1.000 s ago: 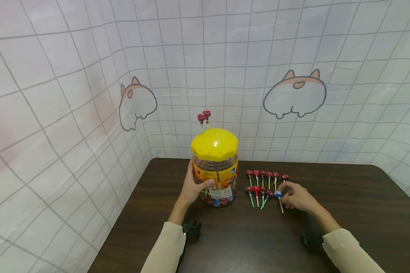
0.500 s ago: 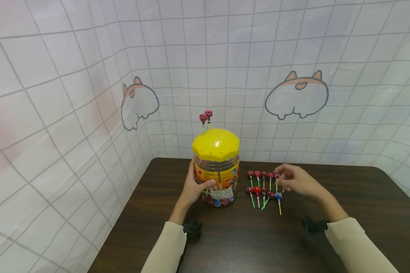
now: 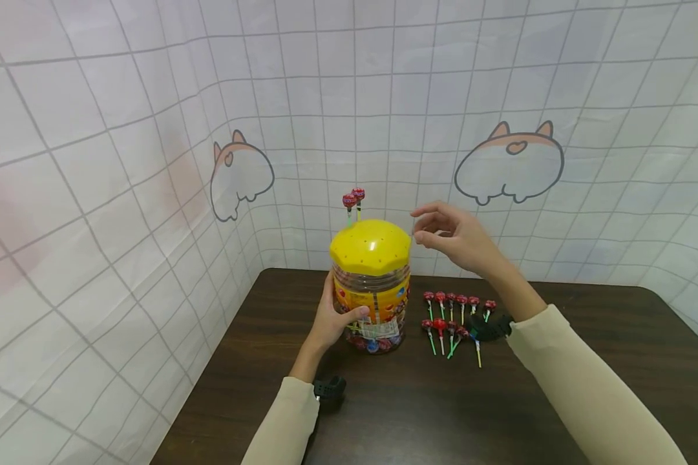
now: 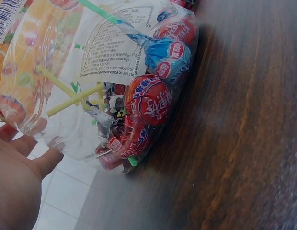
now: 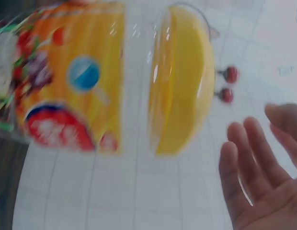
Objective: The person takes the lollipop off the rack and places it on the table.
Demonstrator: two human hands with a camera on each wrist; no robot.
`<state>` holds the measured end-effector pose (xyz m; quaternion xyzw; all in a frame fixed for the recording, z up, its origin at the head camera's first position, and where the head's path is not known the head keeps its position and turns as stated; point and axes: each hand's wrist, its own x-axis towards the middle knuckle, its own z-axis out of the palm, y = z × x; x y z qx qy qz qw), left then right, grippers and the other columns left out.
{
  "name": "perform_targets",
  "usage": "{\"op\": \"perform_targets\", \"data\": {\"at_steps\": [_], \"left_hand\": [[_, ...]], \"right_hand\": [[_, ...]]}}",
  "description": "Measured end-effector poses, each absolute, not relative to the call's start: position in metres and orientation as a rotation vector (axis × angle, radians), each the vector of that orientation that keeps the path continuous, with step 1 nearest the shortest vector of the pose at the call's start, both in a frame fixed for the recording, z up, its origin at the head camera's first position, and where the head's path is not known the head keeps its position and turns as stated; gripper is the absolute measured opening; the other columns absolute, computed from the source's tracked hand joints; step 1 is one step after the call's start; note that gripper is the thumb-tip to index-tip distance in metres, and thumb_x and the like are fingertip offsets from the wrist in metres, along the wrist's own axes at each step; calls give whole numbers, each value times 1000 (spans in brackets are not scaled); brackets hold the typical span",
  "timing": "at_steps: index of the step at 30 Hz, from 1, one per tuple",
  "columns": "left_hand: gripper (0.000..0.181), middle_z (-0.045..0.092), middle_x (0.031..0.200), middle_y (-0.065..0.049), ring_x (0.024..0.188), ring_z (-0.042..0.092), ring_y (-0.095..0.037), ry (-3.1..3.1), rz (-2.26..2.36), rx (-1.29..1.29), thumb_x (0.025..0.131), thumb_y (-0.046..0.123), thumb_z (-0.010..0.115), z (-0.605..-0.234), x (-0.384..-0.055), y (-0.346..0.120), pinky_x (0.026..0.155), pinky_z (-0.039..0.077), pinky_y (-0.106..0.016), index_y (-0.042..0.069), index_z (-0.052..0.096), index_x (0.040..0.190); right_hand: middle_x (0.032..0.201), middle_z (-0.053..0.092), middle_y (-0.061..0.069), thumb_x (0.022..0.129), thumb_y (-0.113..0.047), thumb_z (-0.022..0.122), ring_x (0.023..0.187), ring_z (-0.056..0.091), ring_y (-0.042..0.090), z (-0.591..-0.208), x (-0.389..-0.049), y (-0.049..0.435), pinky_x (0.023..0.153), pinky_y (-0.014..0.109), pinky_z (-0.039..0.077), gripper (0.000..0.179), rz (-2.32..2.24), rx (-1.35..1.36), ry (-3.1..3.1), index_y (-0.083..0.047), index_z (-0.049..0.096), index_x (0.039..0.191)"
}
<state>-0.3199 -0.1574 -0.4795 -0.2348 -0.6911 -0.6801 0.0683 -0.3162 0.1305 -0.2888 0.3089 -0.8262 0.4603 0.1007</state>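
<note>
A clear plastic candy jar (image 3: 378, 303) with a yellow lid (image 3: 370, 247) stands on the table. My left hand (image 3: 333, 323) grips its left side, the thumb across the front and the fingers behind. Two red lollipops (image 3: 349, 201) stick up from the back of the lid, stick down. My right hand (image 3: 450, 236) is in the air just right of the lid, fingers loosely bent, holding nothing. In the right wrist view, its fingers (image 5: 256, 158) are spread apart beside the lid. Wrapped lollipops (image 4: 148, 100) show through the jar's bottom in the left wrist view.
Two rows of red lollipops (image 3: 439, 325) lie on the dark wooden table (image 3: 407, 407) right of the jar. A blue lollipop (image 3: 479, 352) ends the front row, its head partly covered by the black right wrist strap (image 3: 488, 327). A white gridded cloth (image 3: 384, 97) hangs behind.
My right hand has left the blue lollipop, passed over the back row's right end, then risen leftward to beside the lid. My left hand keeps its hold on the jar.
</note>
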Motion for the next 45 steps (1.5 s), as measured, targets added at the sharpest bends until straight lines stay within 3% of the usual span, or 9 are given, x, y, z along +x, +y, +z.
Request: {"op": "perform_targets", "data": {"at_steps": [3, 7, 14, 22, 32, 39, 45], "left_hand": [[103, 40, 155, -9, 133, 52, -23, -2082, -2047, -717, 90, 20, 80, -480, -320, -157, 111, 48, -45, 32, 10, 164], [101, 40, 155, -6, 134, 51, -23, -2092, -2040, -711, 90, 22, 80, -479, -320, -157, 111, 47, -46, 36, 11, 163], [99, 43, 153, -2, 134, 51, -24, -2087, -2045, -719, 88, 34, 82, -479, -319, -157, 112, 46, -48, 42, 14, 161], [99, 42, 154, -3, 134, 51, -23, -2109, -2034, -691, 90, 30, 80, -479, -317, -156, 114, 46, -47, 40, 12, 162], [100, 43, 153, 0, 133, 52, -23, -2117, -2028, -681, 88, 38, 82, -480, -319, -156, 113, 46, -46, 44, 12, 160], [99, 41, 154, -3, 133, 52, -23, -2125, -2029, -678, 91, 28, 80, -479, -319, -156, 114, 46, -45, 39, 11, 162], [103, 40, 155, -8, 133, 51, -23, -2119, -2050, -675, 91, 20, 79, -472, -314, -158, 113, 46, -46, 31, 8, 164]], "right_hand": [[114, 72, 13, 99, -17, 69, 102, 68, 24, -280, -323, 108, 90, 37, 56, 36, 1396, 928, -2368, -10, 61, 133], [116, 73, 16, 98, -15, 69, 104, 69, 30, -275, -334, 80, 95, 47, 56, 36, 1450, 924, -2317, -8, 61, 132], [116, 74, 15, 98, -15, 68, 103, 70, 30, -272, -344, 46, 98, 50, 55, 37, 1455, 872, -2332, -12, 61, 134], [107, 76, 13, 97, -11, 69, 91, 71, 27, -275, -354, 23, 87, 42, 59, 35, 1360, 828, -2334, -13, 62, 131], [94, 76, 11, 95, -7, 71, 79, 68, 23, -274, -353, 7, 80, 34, 57, 27, 1310, 765, -2267, -11, 62, 120], [98, 76, 14, 95, -8, 71, 83, 69, 31, -265, -349, 12, 70, 23, 54, 28, 1510, 780, -2100, -11, 61, 122], [100, 72, 16, 95, -8, 71, 81, 66, 28, -252, -337, 23, 67, 23, 57, 30, 1624, 931, -2094, -10, 61, 123]]}}
